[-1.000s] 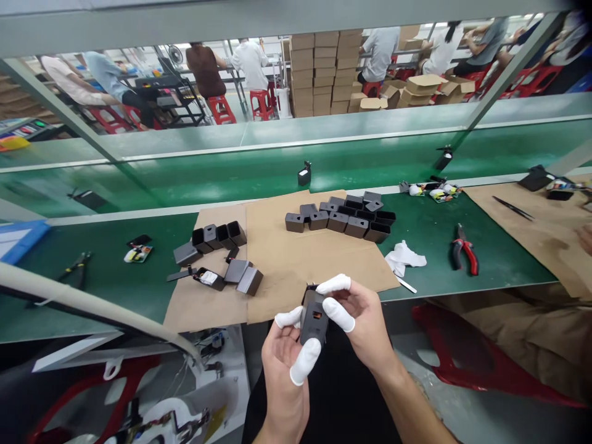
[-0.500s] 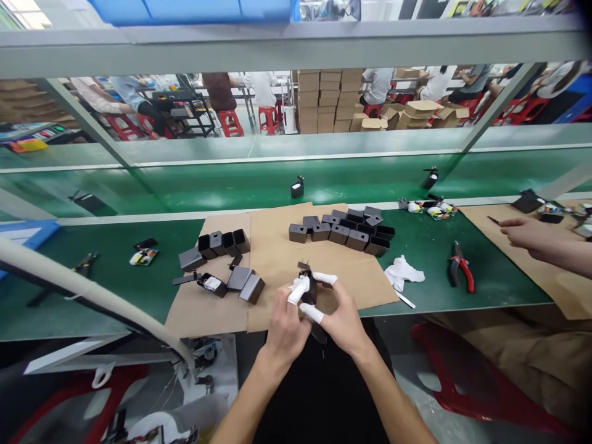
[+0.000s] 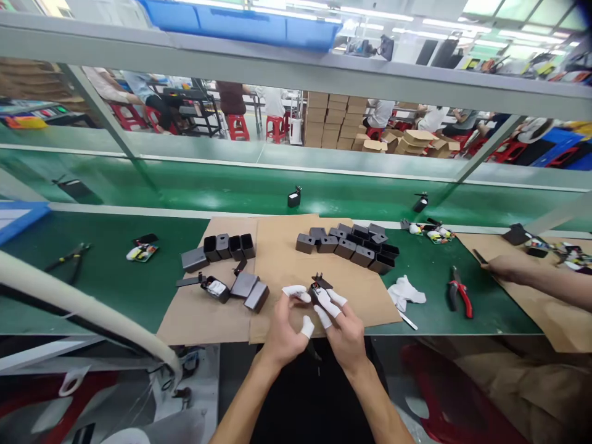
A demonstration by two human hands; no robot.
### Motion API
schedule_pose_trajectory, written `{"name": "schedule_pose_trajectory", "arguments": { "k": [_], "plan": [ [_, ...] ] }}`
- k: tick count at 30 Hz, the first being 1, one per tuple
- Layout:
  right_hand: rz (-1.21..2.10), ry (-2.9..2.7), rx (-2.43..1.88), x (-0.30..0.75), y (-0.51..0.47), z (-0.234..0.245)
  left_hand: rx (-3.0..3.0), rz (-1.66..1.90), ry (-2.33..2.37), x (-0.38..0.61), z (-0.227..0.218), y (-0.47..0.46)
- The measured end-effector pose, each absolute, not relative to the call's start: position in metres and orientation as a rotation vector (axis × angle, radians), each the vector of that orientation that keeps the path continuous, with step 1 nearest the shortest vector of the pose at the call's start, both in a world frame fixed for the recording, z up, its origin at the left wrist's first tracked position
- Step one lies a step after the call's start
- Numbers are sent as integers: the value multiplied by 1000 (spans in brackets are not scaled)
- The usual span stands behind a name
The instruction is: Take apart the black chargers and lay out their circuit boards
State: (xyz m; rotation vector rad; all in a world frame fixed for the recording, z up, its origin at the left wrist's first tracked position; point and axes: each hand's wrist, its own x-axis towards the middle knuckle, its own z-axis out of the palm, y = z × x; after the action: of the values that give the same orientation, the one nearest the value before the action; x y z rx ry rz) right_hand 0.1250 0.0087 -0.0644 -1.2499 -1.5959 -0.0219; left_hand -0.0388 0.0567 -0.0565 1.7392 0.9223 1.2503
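A black power adapter (image 3: 315, 292) with its pronged end plate (image 3: 322, 281) tilted off the top is over the cardboard in front of me. My right hand (image 3: 346, 333), with white finger cots on, grips it from the right. Just left of the adapter, my left hand (image 3: 287, 330) has its thumb and capped fingers spread, with nothing between them. Further left lies another opened adapter (image 3: 215, 288), white material showing inside, beside grey-black housings (image 3: 244, 285). More black housings (image 3: 346, 248) stand grouped behind my hands.
Red-handled pliers (image 3: 459, 293), a crumpled white cloth (image 3: 406, 291) and a white stick (image 3: 407, 320) lie at the right. A co-worker's hand (image 3: 504, 269) holds a thin dark piece there. Circuit boards (image 3: 141, 251) and dark pliers (image 3: 74, 256) are at the left.
My left hand has come off the adapter and opened to its left. My right hand has closed around the adapter. The view has tipped upward a little.
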Motion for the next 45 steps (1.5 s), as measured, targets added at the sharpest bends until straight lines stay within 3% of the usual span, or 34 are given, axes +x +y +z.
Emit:
{"name": "schedule_pose_trajectory", "arguments": {
  "k": [5, 32, 45],
  "plan": [
    [-163, -1544, -1258, 127, 1, -46, 1527, 1340, 994, -43, -67, 64],
    [-208, -1666, -1342, 116, 5, -57, 1459, 1349, 1081, -43, -65, 62],
    [30, -1505, -1399, 123, 2, -83, 1739, 1172, 975, -43, -49, 60]
  ]
}}
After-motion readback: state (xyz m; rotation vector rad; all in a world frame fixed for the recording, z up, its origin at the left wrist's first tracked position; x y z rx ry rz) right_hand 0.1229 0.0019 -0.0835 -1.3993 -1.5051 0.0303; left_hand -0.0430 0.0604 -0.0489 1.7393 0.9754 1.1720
